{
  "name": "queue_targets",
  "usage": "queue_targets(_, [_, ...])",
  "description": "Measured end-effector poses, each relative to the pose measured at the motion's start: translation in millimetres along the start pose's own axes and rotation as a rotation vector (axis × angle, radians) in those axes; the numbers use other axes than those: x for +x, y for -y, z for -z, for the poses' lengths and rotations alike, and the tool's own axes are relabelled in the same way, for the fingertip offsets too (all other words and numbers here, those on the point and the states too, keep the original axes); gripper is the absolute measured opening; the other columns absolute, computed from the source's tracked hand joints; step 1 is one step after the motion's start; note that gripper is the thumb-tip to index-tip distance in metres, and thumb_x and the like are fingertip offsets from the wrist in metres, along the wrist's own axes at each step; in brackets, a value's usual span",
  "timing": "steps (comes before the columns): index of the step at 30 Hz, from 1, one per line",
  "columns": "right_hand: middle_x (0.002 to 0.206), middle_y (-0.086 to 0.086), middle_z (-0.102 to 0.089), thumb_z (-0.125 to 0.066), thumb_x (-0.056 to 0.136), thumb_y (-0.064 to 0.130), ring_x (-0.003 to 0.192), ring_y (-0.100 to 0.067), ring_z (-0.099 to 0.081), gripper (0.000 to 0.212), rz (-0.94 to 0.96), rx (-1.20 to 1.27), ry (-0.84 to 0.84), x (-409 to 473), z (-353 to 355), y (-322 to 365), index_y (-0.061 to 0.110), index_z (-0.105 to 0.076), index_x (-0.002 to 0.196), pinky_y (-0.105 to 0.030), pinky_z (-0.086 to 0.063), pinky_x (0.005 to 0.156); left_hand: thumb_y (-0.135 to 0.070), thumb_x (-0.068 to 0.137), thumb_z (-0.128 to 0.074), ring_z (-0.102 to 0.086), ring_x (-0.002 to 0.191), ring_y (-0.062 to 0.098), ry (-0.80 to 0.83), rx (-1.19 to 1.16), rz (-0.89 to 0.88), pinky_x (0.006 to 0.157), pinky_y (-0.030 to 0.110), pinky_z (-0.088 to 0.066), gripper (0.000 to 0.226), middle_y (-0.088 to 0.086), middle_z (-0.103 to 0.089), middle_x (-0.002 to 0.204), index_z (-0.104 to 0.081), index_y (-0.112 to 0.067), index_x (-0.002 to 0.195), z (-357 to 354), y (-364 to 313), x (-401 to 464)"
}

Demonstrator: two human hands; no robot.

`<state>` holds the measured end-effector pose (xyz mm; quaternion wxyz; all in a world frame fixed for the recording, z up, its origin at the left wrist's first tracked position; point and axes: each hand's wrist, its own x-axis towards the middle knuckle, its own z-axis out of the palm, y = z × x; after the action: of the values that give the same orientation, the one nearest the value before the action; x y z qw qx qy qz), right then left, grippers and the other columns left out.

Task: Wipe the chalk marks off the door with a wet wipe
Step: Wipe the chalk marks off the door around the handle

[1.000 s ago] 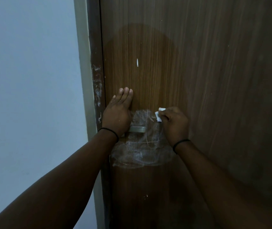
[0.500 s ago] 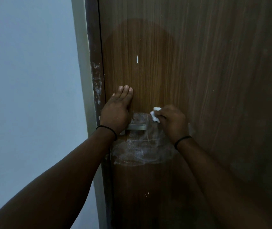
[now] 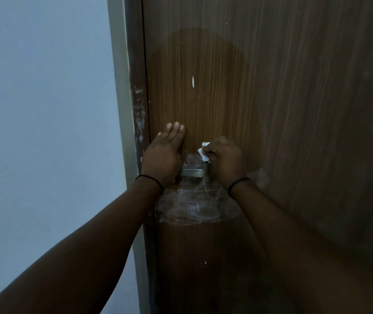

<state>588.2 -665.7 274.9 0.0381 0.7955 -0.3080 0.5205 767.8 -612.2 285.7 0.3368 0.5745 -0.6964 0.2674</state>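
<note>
A person is standing close to a brown wood-grain door (image 3: 271, 109), both bare arms reaching forward to its left edge. The left hand (image 3: 161, 158) is lying flat against the panel with its fingers (image 3: 176, 129) straight and together, holding nothing, its outer side sitting just beside the dark, scuffed door frame (image 3: 138, 114). A thin black wristband (image 3: 150, 180) is circling that wrist. The right hand (image 3: 225, 160) is curled around a small crumpled white wet wipe (image 3: 203, 152), a corner of which is sticking out to the left of the knuckles, and is pressing it against the wood. A short silver metal handle (image 3: 192, 172) is showing between the two hands, its left end hidden behind the left palm. Smeared white chalk marks (image 3: 194, 205) are spreading below the handle, between and under both wrists, ending in a curved lower edge; a fainter patch is lying just right of the right wrist. A single small white streak (image 3: 193, 82) is sitting higher up the panel, well apart from the hands. To the left, a pale blue-grey wall (image 3: 45, 132) is meeting the frame. Broad bare wood is stretching above and to the right of the right hand.
</note>
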Motion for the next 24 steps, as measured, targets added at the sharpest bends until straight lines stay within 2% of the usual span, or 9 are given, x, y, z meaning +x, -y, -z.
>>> queue_targets(3, [0.091, -0.009, -0.072, -0.072, 0.087, 0.010, 0.089, -0.022, -0.065, 0.007, 0.078, -0.042, -0.004, -29, 3, -9, 0.006, -0.077, 0.087, -0.032, -0.050, 0.083, -0.009, 0.095, -0.044, -0.020, 0.149, 0.023, 0.006, -0.002, -0.005, 0.120, 0.037, -0.015, 0.059, 0.007, -0.028, 0.159, -0.029, -0.012, 0.152, 0, 6, -7])
queue_targets(7, [0.095, -0.009, -0.073, -0.072, 0.083, -0.004, 0.094, -0.017, -0.066, 0.010, -0.024, 0.005, -0.044, -64, 25, -40, 0.005, -0.077, 0.085, -0.034, -0.052, 0.086, -0.005, 0.094, -0.043, -0.021, 0.149, 0.024, -0.011, -0.005, -0.004, 0.120, 0.037, -0.016, 0.059, 0.008, -0.029, 0.158, -0.030, -0.010, 0.151, -1, 4, -11])
queue_targets(10, [0.098, -0.006, -0.074, -0.070, 0.087, 0.000, 0.099, -0.006, -0.066, 0.015, -0.235, 0.048, -0.160, -56, 40, -50, 0.008, -0.078, 0.076, -0.012, -0.046, 0.087, -0.006, 0.094, -0.042, -0.020, 0.149, 0.026, -0.027, -0.017, 0.042, 0.120, 0.038, -0.016, 0.059, 0.011, -0.028, 0.158, -0.029, -0.008, 0.152, -5, -5, -11])
queue_targets(13, [0.092, -0.005, -0.073, -0.069, 0.086, -0.002, 0.096, 0.006, -0.058, 0.017, -0.241, 0.030, -0.232, -32, 44, -41, 0.008, -0.077, 0.075, 0.001, -0.038, 0.080, -0.011, 0.097, -0.041, -0.021, 0.148, 0.028, -0.057, 0.012, 0.092, 0.121, 0.040, -0.018, 0.056, 0.013, -0.029, 0.158, -0.028, -0.007, 0.151, -9, -19, -9])
queue_targets(16, [0.085, -0.005, -0.072, -0.067, 0.084, -0.003, 0.084, -0.007, -0.065, 0.017, -0.156, 0.042, -0.239, -21, 36, -22, 0.004, -0.077, 0.073, -0.006, -0.044, 0.080, -0.015, 0.099, -0.041, -0.019, 0.149, 0.025, -0.073, 0.034, 0.032, 0.122, 0.040, -0.014, 0.055, 0.010, -0.030, 0.158, -0.028, -0.009, 0.152, -13, -32, -6])
queue_targets(18, [0.085, -0.012, -0.074, -0.065, 0.084, 0.005, 0.084, -0.025, -0.068, 0.016, -0.090, 0.000, -0.208, -30, 30, -17, 0.002, -0.076, 0.072, -0.030, -0.052, 0.082, -0.015, 0.099, -0.039, -0.017, 0.150, 0.023, -0.064, 0.038, -0.043, 0.123, 0.039, -0.012, 0.055, 0.008, -0.029, 0.159, -0.027, -0.010, 0.153, -17, -45, 3])
queue_targets(20, [0.083, -0.015, -0.074, -0.067, 0.082, 0.007, 0.081, -0.032, -0.069, 0.015, -0.033, -0.059, -0.194, -46, 28, -25, 0.001, -0.076, 0.073, -0.042, -0.054, 0.078, -0.013, 0.098, -0.036, -0.015, 0.150, 0.022, -0.061, 0.032, -0.061, 0.123, 0.038, -0.011, 0.056, 0.007, -0.027, 0.159, -0.026, -0.011, 0.153, -22, -58, 12])
queue_targets(22, [0.081, -0.014, -0.074, -0.073, 0.078, -0.002, 0.077, -0.030, -0.069, 0.007, -0.026, -0.091, -0.204, -65, 31, -42, 0.001, -0.076, 0.072, -0.041, -0.054, 0.076, -0.013, 0.097, -0.036, -0.012, 0.151, 0.022, -0.057, 0.021, -0.043, 0.123, 0.038, -0.008, 0.058, 0.008, -0.023, 0.161, -0.024, -0.011, 0.153, -29, -67, 16])
queue_targets(24, [0.083, -0.010, -0.076, -0.076, 0.074, -0.011, 0.082, -0.019, -0.067, 0.015, -0.076, -0.108, -0.239, -83, 40, -60, 0.004, -0.077, 0.072, -0.030, -0.047, 0.080, -0.012, 0.096, -0.036, -0.008, 0.151, 0.023, -0.052, 0.015, -0.022, 0.123, 0.038, -0.006, 0.060, 0.009, -0.018, 0.162, -0.020, -0.010, 0.154, -38, -71, 15])
